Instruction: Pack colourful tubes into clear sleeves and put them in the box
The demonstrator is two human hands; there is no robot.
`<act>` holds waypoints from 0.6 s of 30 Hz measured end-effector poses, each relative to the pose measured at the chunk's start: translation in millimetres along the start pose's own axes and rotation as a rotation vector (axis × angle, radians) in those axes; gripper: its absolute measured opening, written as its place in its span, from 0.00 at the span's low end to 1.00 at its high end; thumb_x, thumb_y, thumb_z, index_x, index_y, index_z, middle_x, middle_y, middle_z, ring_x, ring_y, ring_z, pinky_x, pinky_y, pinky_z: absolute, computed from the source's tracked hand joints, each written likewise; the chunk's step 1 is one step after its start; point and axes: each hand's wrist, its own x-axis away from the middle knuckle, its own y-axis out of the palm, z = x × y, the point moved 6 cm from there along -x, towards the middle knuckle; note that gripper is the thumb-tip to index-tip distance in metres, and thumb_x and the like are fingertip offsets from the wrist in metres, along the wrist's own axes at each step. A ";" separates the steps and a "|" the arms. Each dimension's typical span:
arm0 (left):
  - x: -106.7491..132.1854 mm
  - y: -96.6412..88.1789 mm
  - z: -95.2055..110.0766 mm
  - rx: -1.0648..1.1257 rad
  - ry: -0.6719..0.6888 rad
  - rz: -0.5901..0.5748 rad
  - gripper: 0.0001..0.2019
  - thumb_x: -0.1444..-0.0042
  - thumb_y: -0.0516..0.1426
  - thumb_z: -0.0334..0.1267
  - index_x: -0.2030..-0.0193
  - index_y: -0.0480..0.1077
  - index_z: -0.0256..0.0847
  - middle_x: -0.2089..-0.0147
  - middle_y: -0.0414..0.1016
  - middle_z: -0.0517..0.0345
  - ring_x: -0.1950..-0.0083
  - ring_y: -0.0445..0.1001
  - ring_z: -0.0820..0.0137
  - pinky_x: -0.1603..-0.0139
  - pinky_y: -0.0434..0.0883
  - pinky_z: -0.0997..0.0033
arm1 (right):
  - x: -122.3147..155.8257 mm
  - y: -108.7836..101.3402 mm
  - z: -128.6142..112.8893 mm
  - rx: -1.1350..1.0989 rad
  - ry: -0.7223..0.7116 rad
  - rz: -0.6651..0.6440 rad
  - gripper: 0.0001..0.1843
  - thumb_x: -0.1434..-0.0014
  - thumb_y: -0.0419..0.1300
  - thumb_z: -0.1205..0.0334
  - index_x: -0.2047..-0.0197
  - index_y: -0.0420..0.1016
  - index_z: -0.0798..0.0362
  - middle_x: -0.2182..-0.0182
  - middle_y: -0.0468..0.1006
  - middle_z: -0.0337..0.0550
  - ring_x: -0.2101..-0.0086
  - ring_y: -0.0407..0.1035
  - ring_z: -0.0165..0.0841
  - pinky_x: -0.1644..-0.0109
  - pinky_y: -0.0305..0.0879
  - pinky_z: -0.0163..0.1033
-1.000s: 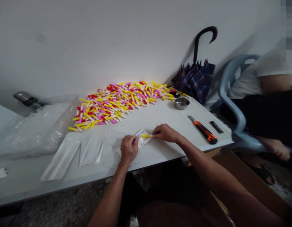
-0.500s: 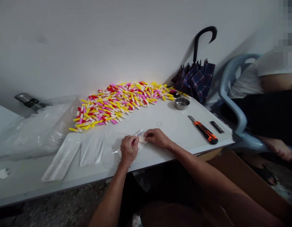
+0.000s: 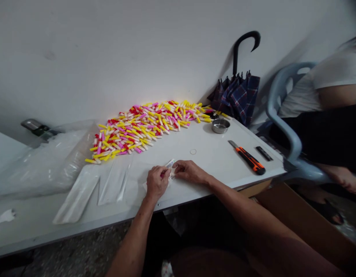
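Note:
My left hand [image 3: 157, 181] is closed on a small clear plastic packet with a white printed strip [image 3: 170, 163]. Something pink-red shows between its thumb and fingers, too small to name. Close by on the right, the fingertips of my right hand [image 3: 191, 172] pinch the packet's edge. Both hands are low over the front of the white table [image 3: 207, 154]. Beyond them spreads a wide heap of small sticks [image 3: 137, 130] with white bodies and yellow, red or pink ends.
Flat clear plastic bags [image 3: 77, 196] lie left, beside a large plastic sack [image 3: 59, 154]. At right are a metal bowl [image 3: 220, 126], an orange-black utility knife [image 3: 248, 158] and a black blade case [image 3: 263, 153]. A plaid umbrella [image 3: 241, 92] leans on the wall; a person sits in a blue-grey chair [image 3: 277, 100].
Both hands stay together at the packet, which has shifted and folded slightly between the fingers. My right hand has moved slightly down. The view has shifted a little.

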 end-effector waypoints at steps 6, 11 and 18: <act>-1.4 -5.8 5.7 -0.011 0.041 -0.014 0.09 0.35 0.58 0.40 0.66 0.75 0.44 0.67 0.78 0.58 0.60 0.73 0.65 0.55 0.65 0.63 | 2.8 0.3 -3.3 0.105 -0.009 0.104 0.11 0.43 0.64 0.66 0.55 0.76 0.54 0.69 0.80 0.39 0.69 0.72 0.31 0.64 0.65 0.33; 7.6 -6.4 6.2 -0.019 0.058 0.088 0.10 0.33 0.58 0.41 0.66 0.75 0.43 0.68 0.78 0.58 0.62 0.73 0.65 0.54 0.64 0.61 | 10.2 5.6 1.1 0.090 -0.014 0.217 0.06 0.42 0.64 0.65 0.59 0.78 0.53 0.68 0.80 0.39 0.67 0.72 0.30 0.63 0.63 0.32; -0.3 -6.0 -4.6 -0.020 0.019 -0.017 0.09 0.35 0.59 0.40 0.66 0.76 0.43 0.68 0.78 0.58 0.62 0.74 0.65 0.55 0.64 0.62 | 3.8 5.6 3.7 0.058 -0.038 0.114 0.11 0.43 0.62 0.69 0.56 0.79 0.54 0.67 0.81 0.38 0.69 0.72 0.29 0.64 0.64 0.31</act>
